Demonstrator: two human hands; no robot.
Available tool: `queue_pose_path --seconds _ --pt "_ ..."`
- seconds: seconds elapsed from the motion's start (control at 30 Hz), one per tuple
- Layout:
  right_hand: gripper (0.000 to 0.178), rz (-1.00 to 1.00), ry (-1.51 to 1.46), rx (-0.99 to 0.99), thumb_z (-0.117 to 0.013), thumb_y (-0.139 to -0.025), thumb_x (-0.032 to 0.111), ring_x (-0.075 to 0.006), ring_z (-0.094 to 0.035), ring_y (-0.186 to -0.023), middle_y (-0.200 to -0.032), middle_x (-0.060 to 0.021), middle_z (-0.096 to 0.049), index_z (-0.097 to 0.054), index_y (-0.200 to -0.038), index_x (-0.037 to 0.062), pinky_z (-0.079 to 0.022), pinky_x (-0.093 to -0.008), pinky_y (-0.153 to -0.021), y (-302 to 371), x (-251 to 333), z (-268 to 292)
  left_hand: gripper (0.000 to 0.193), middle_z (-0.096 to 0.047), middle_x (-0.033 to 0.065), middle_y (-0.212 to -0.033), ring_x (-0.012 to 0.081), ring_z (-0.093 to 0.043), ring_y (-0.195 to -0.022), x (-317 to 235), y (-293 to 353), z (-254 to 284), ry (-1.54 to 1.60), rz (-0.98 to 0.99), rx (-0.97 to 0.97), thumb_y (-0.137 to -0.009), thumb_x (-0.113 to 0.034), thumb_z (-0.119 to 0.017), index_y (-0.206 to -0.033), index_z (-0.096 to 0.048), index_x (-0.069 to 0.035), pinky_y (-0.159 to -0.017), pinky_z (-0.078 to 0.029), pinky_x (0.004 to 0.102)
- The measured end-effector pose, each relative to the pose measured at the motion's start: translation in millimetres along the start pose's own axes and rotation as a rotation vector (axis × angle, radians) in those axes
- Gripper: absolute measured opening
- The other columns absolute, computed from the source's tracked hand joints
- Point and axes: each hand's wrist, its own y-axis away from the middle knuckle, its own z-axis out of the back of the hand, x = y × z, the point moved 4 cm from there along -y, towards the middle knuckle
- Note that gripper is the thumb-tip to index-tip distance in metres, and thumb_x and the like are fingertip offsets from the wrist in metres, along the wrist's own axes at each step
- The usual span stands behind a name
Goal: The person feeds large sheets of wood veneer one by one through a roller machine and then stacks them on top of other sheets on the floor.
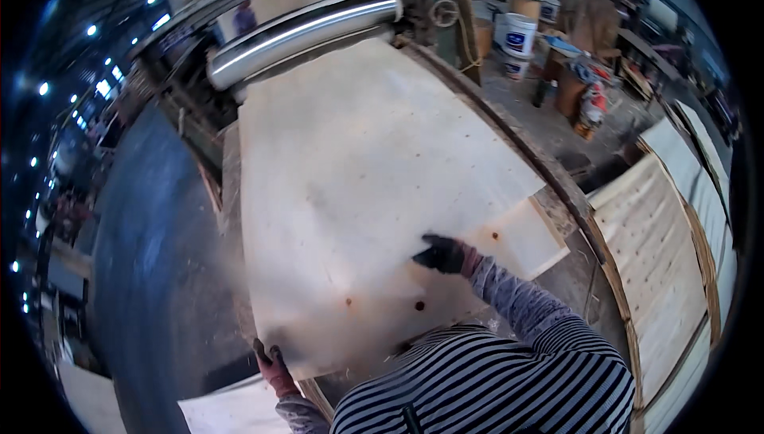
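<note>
Wood sheet: probably light, bendy, splits easily — hold by edges
Left hand: lower left, grip unclear
Right hand: centre, over sheet — grip unclear

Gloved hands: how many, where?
2: left hand at the near-left corner of the pale sheet, right hand over its near right part. Others farther off may be hidden.

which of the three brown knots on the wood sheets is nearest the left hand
The leftmost knot; the larger, darker middle knot and the rightmost knot both lie farther from the left hand.
</note>
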Motion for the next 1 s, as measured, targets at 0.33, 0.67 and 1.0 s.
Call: queue_pose_path --seconds 0.33,0.67,1.0 --pt "0.026 0.298 -0.011 0.191 -0.061 -0.079 0.014 -0.0307 -0.058 -0.096 -0.103 -0.0176 -0.060 -0.056 -0.100 -0.0001 -0.051 -0.0390 -0.082 -69 89 -59 0.061 -0.041 0.0126 -0.128 0.0216 -0.043 -0.114 20 52 26 0.104 0.389 -0.034 -0.077 0.003 -0.058 -0.131 -0.034 -0.007 -0.094 -0.036 0.0316" --pt "0.039 -0.074 -0.399 0.354 -0.057 -0.081 0.016 -0.0374 -0.045 -0.111 -0.117 -0.0254 -0.048 -0.046 -0.111 -0.0069 -0.036 -0.0470 -0.098 -139 155 -79 0.041 -0.056 0.0091 -0.110 0.0208 -0.056 -0.095 -76 52 34 0.249 0.205 0.041 -0.086 -0.018 -0.053 -0.125 -0.043 -0.008 -0.080 -0.046 0.0316" --pt "0.042 0.094 0.178 0.335 -0.043 -0.091 0.023 -0.0239 -0.048 -0.112 -0.125 -0.0125 -0.047 -0.039 -0.127 0.0030 -0.037 -0.0381 -0.097 -16 30 -75 0.052 -0.055 0.0154 -0.107 0.0280 -0.057 -0.096 -48 48 -20 -0.403 -0.438 0.249 -0.071 -0.004 -0.069 -0.118 -0.047 -0.005 -0.081 -0.047 0.0375"
